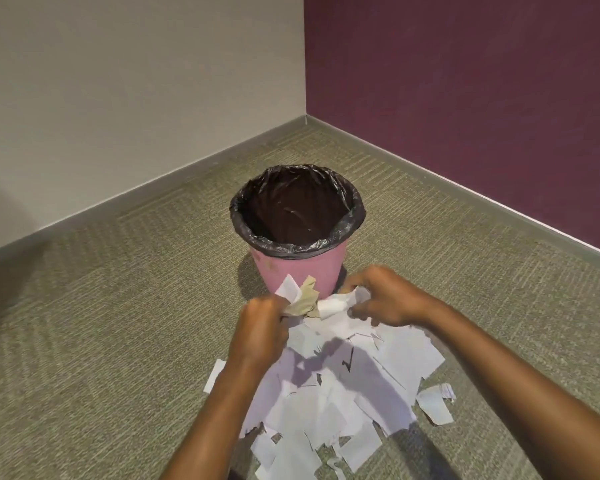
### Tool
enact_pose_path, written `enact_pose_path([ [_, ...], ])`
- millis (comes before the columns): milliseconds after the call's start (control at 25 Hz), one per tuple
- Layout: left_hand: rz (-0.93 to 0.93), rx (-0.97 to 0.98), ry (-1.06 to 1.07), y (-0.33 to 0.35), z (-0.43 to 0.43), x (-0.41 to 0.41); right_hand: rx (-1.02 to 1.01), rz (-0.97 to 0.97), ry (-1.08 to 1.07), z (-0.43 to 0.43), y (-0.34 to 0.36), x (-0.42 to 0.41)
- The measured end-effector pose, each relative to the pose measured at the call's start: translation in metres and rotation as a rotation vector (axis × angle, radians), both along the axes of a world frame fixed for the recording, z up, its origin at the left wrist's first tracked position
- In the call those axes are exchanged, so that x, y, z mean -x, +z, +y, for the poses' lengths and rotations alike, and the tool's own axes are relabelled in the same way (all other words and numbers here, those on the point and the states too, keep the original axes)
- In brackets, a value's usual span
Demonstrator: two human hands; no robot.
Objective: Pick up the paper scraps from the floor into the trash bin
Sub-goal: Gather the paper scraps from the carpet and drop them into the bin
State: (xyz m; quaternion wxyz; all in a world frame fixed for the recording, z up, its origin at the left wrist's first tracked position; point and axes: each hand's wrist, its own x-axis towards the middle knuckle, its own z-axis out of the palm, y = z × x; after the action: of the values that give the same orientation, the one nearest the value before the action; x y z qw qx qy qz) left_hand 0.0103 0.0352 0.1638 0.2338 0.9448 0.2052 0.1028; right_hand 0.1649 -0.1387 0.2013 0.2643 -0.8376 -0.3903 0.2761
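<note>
Your left hand (262,327) is clenched around a bunch of white and tan scraps (300,294), held just in front of the pink wall of the trash bin (300,268) and below its rim. Beside it, your right hand (383,296) pinches a crumpled white piece (340,301) between curled fingers, at about the same height. The bin stands on the carpet (118,306) near the room's corner, its black liner (347,230) open, and I can see no paper inside. The main pile of paper scraps (343,386) lies on the floor between you and the bin, with a few strays at its right edge. You look to be at the first lift: raise both handfuls over the rim, release inside the liner, then come back for more.
</note>
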Motion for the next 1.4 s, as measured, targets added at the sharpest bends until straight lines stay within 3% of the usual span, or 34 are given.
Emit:
enact_pose_path([
  [160,-0.258,-0.019,0.084,0.071,0.019,0.005,-0.212,0.026,-0.096,0.019,0.065,-0.014],
  [320,-0.466,0.008,0.190,0.112,0.053,-0.049,-0.331,0.040,-0.294,0.061,0.088,-0.041],
  [440,-0.353,0.057,0.239,0.102,0.083,-0.112,-0.264,0.138,-0.404,0.098,0.078,-0.065],
  [640,-0.125,0.389,0.290,0.065,0.106,-0.164,-0.122,0.305,-0.415,0.123,0.062,-0.084],
  [720,-0.147,0.446,0.272,0.059,0.108,-0.170,-0.186,0.302,-0.452,0.121,0.057,-0.086],
  [880,-0.196,0.295,0.208,0.055,0.103,-0.158,-0.369,0.184,-0.478,0.109,0.046,-0.079],
  [1000,-0.246,0.288,0.237,0.045,0.094,-0.134,-0.430,0.141,-0.368,0.091,0.043,-0.059],
  [1120,-0.395,0.301,0.344,0.028,0.074,-0.103,-0.421,0.208,-0.226,0.066,0.029,-0.040],
  [1200,-0.488,0.308,0.477,0.010,0.050,-0.077,-0.302,0.261,-0.154,0.047,0.006,-0.033],
  [1280,-0.399,0.267,0.585,-0.020,0.023,-0.049,-0.128,0.271,-0.098,0.032,-0.028,-0.026],
  [1400,0.128,0.114,0.479,-0.096,-0.008,-0.003,0.128,0.128,-0.017,0.013,-0.090,-0.012],
])
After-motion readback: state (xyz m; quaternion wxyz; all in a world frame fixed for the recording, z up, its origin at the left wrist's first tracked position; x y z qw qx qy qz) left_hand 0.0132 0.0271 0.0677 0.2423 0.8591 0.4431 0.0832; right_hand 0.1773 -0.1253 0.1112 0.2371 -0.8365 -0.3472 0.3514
